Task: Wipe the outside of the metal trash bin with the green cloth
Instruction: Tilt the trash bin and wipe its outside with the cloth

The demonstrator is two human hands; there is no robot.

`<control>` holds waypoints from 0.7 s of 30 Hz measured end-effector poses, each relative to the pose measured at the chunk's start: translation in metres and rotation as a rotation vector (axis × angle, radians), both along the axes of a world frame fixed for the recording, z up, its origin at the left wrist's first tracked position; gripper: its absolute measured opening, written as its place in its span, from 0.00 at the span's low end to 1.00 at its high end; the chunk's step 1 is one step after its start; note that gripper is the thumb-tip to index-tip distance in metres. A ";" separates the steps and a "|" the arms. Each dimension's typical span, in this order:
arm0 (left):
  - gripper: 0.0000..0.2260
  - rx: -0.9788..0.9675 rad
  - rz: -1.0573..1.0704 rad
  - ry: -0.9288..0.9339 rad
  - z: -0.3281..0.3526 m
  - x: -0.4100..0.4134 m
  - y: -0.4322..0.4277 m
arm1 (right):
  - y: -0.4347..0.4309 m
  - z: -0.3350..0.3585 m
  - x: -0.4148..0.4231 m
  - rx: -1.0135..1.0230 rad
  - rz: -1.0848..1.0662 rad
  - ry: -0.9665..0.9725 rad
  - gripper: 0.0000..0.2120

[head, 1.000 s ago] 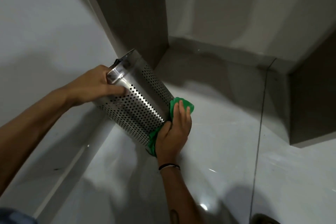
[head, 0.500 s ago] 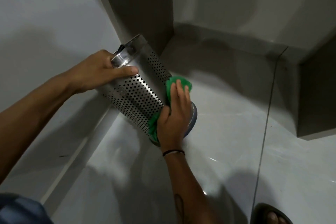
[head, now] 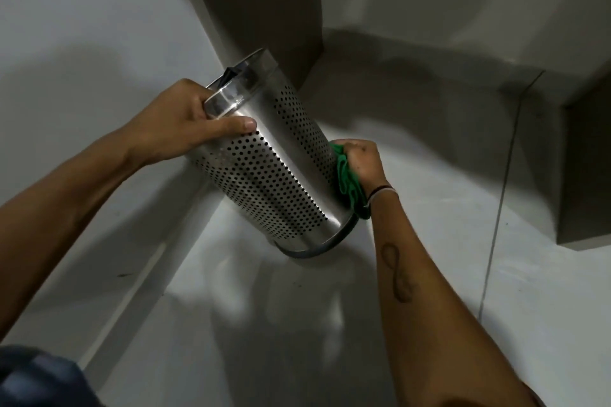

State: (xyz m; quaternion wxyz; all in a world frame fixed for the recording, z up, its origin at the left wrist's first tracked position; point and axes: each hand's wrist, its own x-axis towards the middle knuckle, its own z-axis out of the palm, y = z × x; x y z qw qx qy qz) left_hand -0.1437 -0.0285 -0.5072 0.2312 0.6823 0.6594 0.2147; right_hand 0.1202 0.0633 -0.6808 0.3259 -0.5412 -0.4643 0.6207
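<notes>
A perforated cylindrical metal trash bin is tilted, its open rim up and to the left, its base low and to the right just above the floor. My left hand grips the shiny rim band, thumb across the outside. My right hand is closed on the bunched green cloth and presses it against the bin's right side near the base. Part of the cloth is hidden behind the bin and under my fingers.
A glossy light tiled floor lies under the bin. A white wall with a skirting board runs along the left. A dark column stands in the corner behind, and a dark cabinet juts in at the right.
My right hand slid with the cloth from the front of the bin round to its right side and bunched it up. The perforated front now shows bare. My left hand still holds the rim.
</notes>
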 end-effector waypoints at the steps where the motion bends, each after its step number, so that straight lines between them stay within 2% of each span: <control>1: 0.28 0.012 0.011 0.010 -0.001 0.000 0.001 | -0.007 0.001 -0.003 0.047 -0.054 -0.061 0.13; 4: 0.27 0.036 0.030 0.047 -0.002 0.001 0.007 | -0.074 0.000 -0.022 0.349 -0.419 -0.233 0.21; 7: 0.27 0.004 0.027 0.027 0.000 -0.002 0.010 | -0.143 0.004 -0.052 0.505 -0.522 -0.271 0.29; 9: 0.25 -0.008 0.022 0.002 0.002 -0.003 0.011 | -0.134 0.004 -0.051 0.541 -0.564 -0.279 0.27; 11: 0.20 -0.019 -0.017 -0.016 0.003 -0.001 0.011 | -0.087 -0.003 -0.032 0.457 -0.527 -0.309 0.20; 13: 0.18 -0.024 -0.071 -0.036 0.005 -0.002 0.006 | -0.036 -0.002 -0.011 0.162 -0.309 -0.173 0.12; 14: 0.18 -0.019 -0.103 -0.043 0.005 -0.001 0.002 | -0.018 0.000 -0.006 0.001 -0.180 -0.055 0.12; 16: 0.17 -0.024 -0.167 -0.034 0.005 0.005 -0.004 | 0.004 -0.002 -0.003 -0.148 -0.015 0.023 0.17; 17: 0.15 -0.028 -0.187 -0.036 0.005 0.007 -0.004 | 0.008 -0.004 -0.002 -0.181 0.022 0.035 0.18; 19: 0.16 -0.034 -0.163 -0.050 0.005 0.005 -0.003 | 0.000 -0.008 -0.002 -0.148 0.025 0.070 0.12; 21: 0.26 -0.054 -0.109 -0.076 0.005 -0.005 -0.003 | -0.023 -0.014 -0.002 -0.017 -0.097 0.107 0.10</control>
